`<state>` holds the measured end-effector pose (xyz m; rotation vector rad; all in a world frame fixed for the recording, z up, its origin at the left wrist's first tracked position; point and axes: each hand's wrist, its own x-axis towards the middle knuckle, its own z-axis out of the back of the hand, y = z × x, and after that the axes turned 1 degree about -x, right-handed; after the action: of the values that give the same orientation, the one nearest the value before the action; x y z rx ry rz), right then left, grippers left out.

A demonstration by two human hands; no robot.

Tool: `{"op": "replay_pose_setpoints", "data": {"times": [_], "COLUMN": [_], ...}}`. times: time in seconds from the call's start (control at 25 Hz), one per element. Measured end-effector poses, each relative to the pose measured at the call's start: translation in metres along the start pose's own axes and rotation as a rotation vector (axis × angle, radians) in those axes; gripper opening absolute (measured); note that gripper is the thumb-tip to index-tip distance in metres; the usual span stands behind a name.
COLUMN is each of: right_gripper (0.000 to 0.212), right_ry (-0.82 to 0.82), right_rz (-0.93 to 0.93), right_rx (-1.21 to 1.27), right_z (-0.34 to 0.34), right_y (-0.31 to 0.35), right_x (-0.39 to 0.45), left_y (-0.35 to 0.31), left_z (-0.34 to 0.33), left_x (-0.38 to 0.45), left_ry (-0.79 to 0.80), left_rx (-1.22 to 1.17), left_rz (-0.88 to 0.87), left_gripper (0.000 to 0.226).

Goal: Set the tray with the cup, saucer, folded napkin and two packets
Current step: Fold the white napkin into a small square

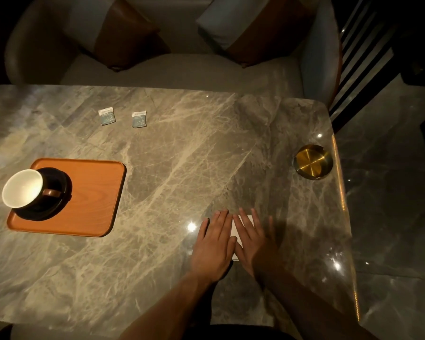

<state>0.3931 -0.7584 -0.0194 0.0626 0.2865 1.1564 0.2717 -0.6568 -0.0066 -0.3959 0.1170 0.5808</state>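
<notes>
Right under both hands on the counter sits the napkin, thin, floppy and light, so I'd guess it's best pinched at an edge. Left hand and right hand lie flat, fingers straight, pressing it side by side. Tray with cup sits far left of them

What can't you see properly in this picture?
- White folded napkin: head view, mostly hidden under the flat left hand and right hand; its folds cannot be told.
- Two small pale blue packets: too small, print unreadable.
- Black saucer: partly covered by the white-lined cup.
- Right hand: fingers blurred.
- Round brass dish: dim light, purpose unclear.
</notes>
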Motion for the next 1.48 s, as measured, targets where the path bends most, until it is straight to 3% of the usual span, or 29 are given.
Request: {"op": "replay_pose_setpoints", "data": {"times": [0.56, 0.88, 0.96, 1.08, 1.2, 1.32, 1.48], "right_gripper": [0.075, 0.068, 0.069, 0.075, 0.083, 0.084, 0.078], "right_ry": [0.010, 0.041, 0.038, 0.094, 0.216, 0.239, 0.251], "right_rz": [-0.024, -0.057, -0.042, -0.019, -0.060, -0.117, -0.180], "right_rx": [0.053, 0.045, 0.032, -0.006, 0.053, 0.127, 0.094], "right_z": [-0.019, -0.003, 0.007, 0.023, 0.033, 0.037, 0.038], "right_y": [-0.016, -0.010, -0.011, -0.019, -0.018, -0.014, -0.011], "right_x": [-0.003, 0.000, 0.004, 0.017, 0.030, 0.033, 0.033], "left_y": [0.017, 0.020, 0.020, 0.016, 0.007, -0.006, -0.013], "left_z": [-0.018, -0.009, -0.003, 0.006, 0.015, 0.025, 0.029], "left_x": [0.005, 0.012, 0.009, -0.001, -0.008, -0.008, -0.001], "left_ry": [0.110, 0.168, 0.116, -0.008, 0.040, 0.115, 0.195], "left_rx": [0.113, 0.070, 0.035, -0.077, -0.260, -0.387, -0.417], "left_rz": [-0.016, -0.034, 0.043, 0.318, 0.515, 0.640, 0.698], "left_gripper": [0.068, 0.069, 0.078, 0.086, 0.070, 0.043, 0.037]}}
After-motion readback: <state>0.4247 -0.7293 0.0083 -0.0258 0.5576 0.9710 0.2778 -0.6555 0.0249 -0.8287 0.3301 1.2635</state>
